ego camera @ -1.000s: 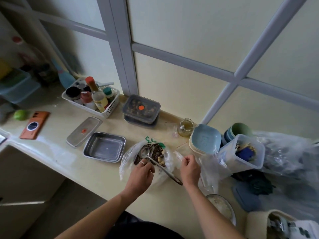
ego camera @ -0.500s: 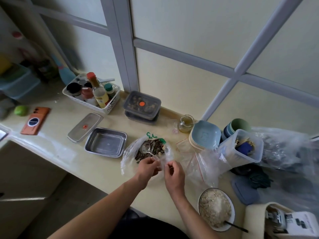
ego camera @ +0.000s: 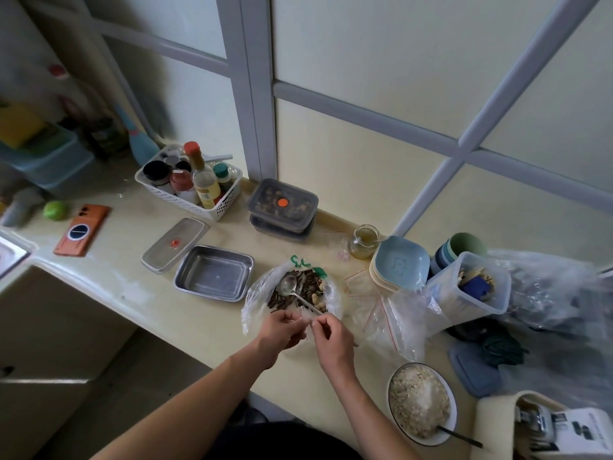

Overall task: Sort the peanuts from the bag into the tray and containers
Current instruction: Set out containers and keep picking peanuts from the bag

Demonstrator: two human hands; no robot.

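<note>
A clear plastic bag (ego camera: 257,295) lies open on the counter, holding dark seeds and pale peanuts with a metal spoon (ego camera: 293,288) resting in it. My left hand (ego camera: 280,328) and my right hand (ego camera: 328,336) meet at the bag's near rim, both pinching the plastic there. An empty steel tray (ego camera: 214,277) sits just left of the bag, its lid (ego camera: 175,244) beside it. Two stacked lidded containers (ego camera: 282,205) stand behind, against the wall.
A white basket of bottles (ego camera: 189,184) and an orange phone (ego camera: 81,229) are at the left. Right of the bag lie empty zip bags (ego camera: 391,322), stacked plates (ego camera: 399,263), a jar (ego camera: 365,242), a plastic tub (ego camera: 471,287) and a bowl of oats (ego camera: 419,401).
My right hand has moved left from the bag's right side to meet my left hand at the near rim. The view has dropped, bringing the bowl of oats into sight.
</note>
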